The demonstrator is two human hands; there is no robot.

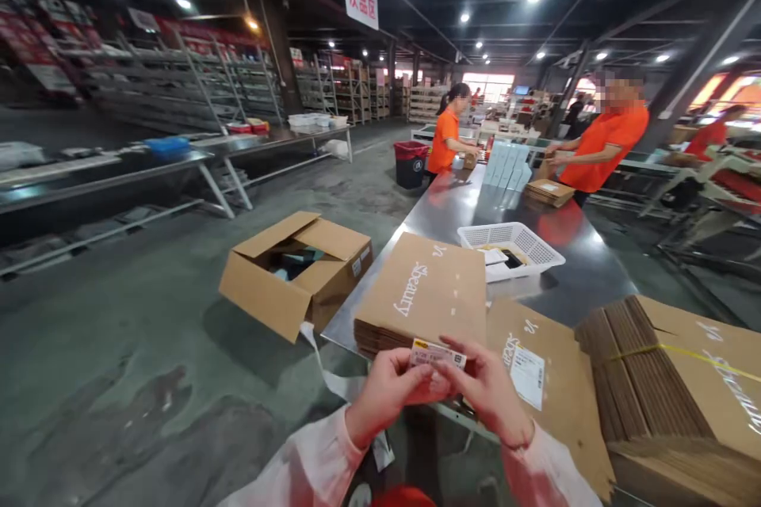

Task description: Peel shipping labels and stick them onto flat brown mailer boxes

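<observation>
Close in front of me, my left hand and my right hand pinch a small printed shipping label between them. It is white with a yellow mark in its upper left corner. Just beyond my fingers lies a stack of flat brown cartons with white lettering. Right of my right hand, another flat carton carries a white shipping label. A white paper strip hangs by the table's edge, left of my left hand; where it leads is partly hidden.
A bundle of flat cartons with a yellow strap is at the right. On the metal table stands a white plastic basket. An open cardboard box is at the left. Two people in orange shirts work farther along, near light blue boxes.
</observation>
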